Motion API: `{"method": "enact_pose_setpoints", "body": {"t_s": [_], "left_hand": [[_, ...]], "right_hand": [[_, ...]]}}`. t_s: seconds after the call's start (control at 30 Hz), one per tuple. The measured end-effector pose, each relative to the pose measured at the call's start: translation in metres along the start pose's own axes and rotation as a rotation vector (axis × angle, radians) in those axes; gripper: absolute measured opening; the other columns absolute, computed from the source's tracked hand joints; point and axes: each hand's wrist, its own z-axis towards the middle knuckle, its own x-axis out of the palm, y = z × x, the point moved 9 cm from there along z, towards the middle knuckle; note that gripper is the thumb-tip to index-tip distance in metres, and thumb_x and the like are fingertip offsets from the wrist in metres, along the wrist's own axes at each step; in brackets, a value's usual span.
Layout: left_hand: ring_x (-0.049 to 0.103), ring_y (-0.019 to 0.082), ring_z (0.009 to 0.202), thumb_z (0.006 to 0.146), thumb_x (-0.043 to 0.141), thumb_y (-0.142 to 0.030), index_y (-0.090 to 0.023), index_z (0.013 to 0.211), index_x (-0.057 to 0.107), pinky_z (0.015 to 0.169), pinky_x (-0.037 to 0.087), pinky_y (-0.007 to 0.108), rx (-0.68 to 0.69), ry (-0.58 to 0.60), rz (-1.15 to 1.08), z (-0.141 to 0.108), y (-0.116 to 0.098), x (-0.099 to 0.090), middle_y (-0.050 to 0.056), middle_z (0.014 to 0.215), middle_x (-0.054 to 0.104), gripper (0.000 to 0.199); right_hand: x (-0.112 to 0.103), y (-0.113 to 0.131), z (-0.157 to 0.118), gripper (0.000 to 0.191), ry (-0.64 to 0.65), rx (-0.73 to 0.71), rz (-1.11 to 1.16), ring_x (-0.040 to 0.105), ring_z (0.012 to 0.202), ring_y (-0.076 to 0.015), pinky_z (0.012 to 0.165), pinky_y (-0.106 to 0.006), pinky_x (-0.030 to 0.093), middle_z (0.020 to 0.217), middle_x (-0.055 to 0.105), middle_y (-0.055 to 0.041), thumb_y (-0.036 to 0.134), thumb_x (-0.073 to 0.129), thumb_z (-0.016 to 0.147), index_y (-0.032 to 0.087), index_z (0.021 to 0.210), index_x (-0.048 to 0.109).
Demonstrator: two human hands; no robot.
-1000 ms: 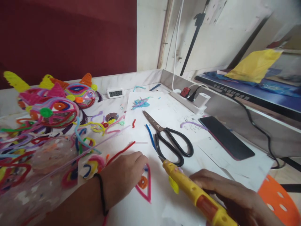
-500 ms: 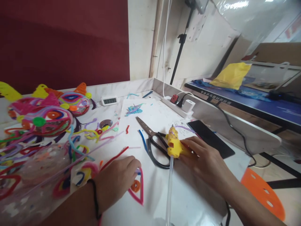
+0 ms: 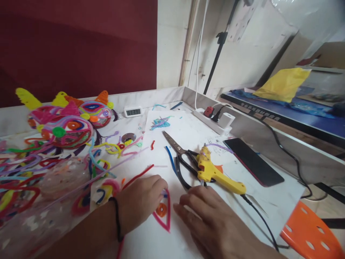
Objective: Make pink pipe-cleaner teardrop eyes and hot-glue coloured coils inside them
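Observation:
My left hand (image 3: 142, 198), a black band at its wrist, is closed over the upper end of a pipe-cleaner eye (image 3: 169, 212). The eye has a pink pointed outline and an orange coil (image 3: 161, 209) inside. Its upper part is hidden under my fingers. My right hand (image 3: 210, 212) hovers just right of the eye, fingers bent and loosely apart, with no object visible in it. Beyond that hand lies a yellow glue gun (image 3: 207, 169) on its side, partly over the handles of the black-handled scissors (image 3: 185, 154).
Pipe cleaners (image 3: 24, 180) and plastic bags (image 3: 67, 176) crowd the left side. Behind them stand decorated masks (image 3: 67, 126). A small digital clock (image 3: 132, 112), a power strip (image 3: 211, 122) and a black phone (image 3: 253, 162) lie farther back. The glue gun's cord (image 3: 261, 219) trails right, near an orange stool (image 3: 312, 230).
My right hand has let go of the glue gun, now lying on the table, and moved left toward the eye. My left hand stays on the eye. The view has shifted slightly.

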Motion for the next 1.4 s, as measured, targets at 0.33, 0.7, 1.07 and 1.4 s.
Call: {"method": "enact_pose_setpoints", "body": {"t_s": [0.33,0.7,1.07,1.4], "left_hand": [[0.056,0.019,0.082,0.089,0.041,-0.005,-0.018,0.092,0.055,0.073,0.045,0.032,0.018,-0.013,-0.042,-0.001,0.002,0.006,0.002,0.089,0.058,0.02],[0.055,0.02,0.071,0.087,0.037,-0.003,-0.02,0.085,0.053,0.062,0.044,0.033,0.019,-0.032,-0.016,-0.001,0.002,0.008,0.001,0.082,0.056,0.023],[0.056,0.019,0.074,0.086,0.04,-0.002,-0.02,0.085,0.053,0.064,0.043,0.032,-0.012,-0.005,-0.056,0.0,0.003,0.007,0.0,0.083,0.058,0.022],[0.057,0.021,0.075,0.075,0.04,0.006,-0.02,0.079,0.053,0.06,0.044,0.03,0.089,0.12,0.203,0.005,-0.009,0.016,0.003,0.084,0.06,0.03]], "right_hand": [[0.024,-0.007,0.002,0.035,-0.116,0.026,-0.036,0.052,0.075,-0.0185,0.067,-0.035,0.036,0.079,0.065,-0.004,0.013,0.031,0.097,0.013,0.085,0.064],[0.042,-0.019,0.001,0.018,-0.165,0.153,0.009,0.045,0.061,-0.0136,0.058,-0.031,0.03,0.063,0.055,0.003,0.005,0.05,0.078,0.019,0.067,0.051],[0.045,-0.022,0.0,0.014,0.023,0.19,0.029,0.049,0.067,-0.0132,0.064,-0.027,0.038,0.069,0.056,0.0022,0.006,0.054,0.08,0.02,0.079,0.057],[0.043,-0.019,0.0,0.015,0.031,0.165,-0.014,0.049,0.068,-0.0139,0.065,-0.029,0.038,0.069,0.057,0.0022,0.005,0.054,0.081,0.019,0.078,0.058]]}}
